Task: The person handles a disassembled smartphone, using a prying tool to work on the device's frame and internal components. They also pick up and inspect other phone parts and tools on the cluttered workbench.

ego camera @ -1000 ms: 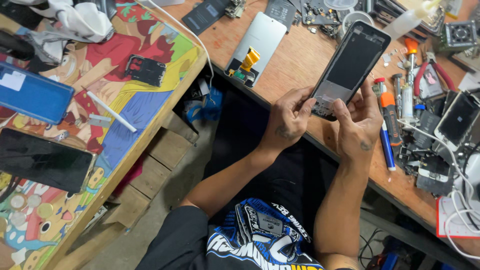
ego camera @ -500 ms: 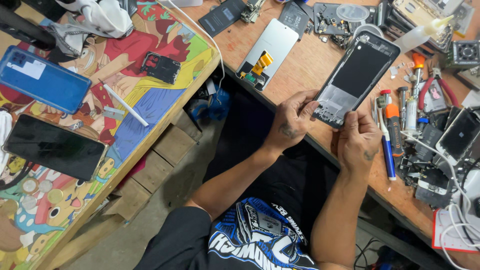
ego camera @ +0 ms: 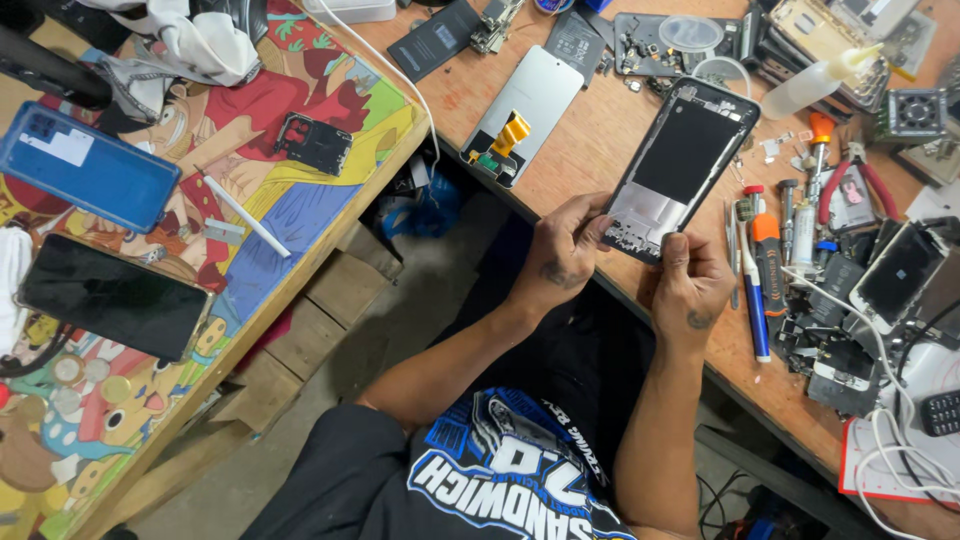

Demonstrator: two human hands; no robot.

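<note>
Black and silver, the opened phone frame (ego camera: 680,165) lies tilted across the front edge of the wooden workbench (ego camera: 600,130), its lower end held by both hands. The left hand (ego camera: 560,255) steadies the bottom left corner, with its fingers curled and pressed against the edge. The right hand (ego camera: 690,285) pinches the bottom edge between thumb and forefinger, right at the silver strip where the small parts sit. By the look of it, the step in hand is work on the lower end of the frame, either seating or freeing a small piece there; which one I cannot tell. A next move would call for a firm grip on the corner and a careful, light touch, since the parts look small and thin. Just to the right lie an orange-handled screwdriver (ego camera: 765,250) and a blue pen (ego camera: 755,315), near enough to reach. Further left on the bench rests a silver back plate with a yellow flex cable (ego camera: 525,115), well apart from the hands. On the side table a blue phone cover (ego camera: 90,165) lies untouched.
</note>
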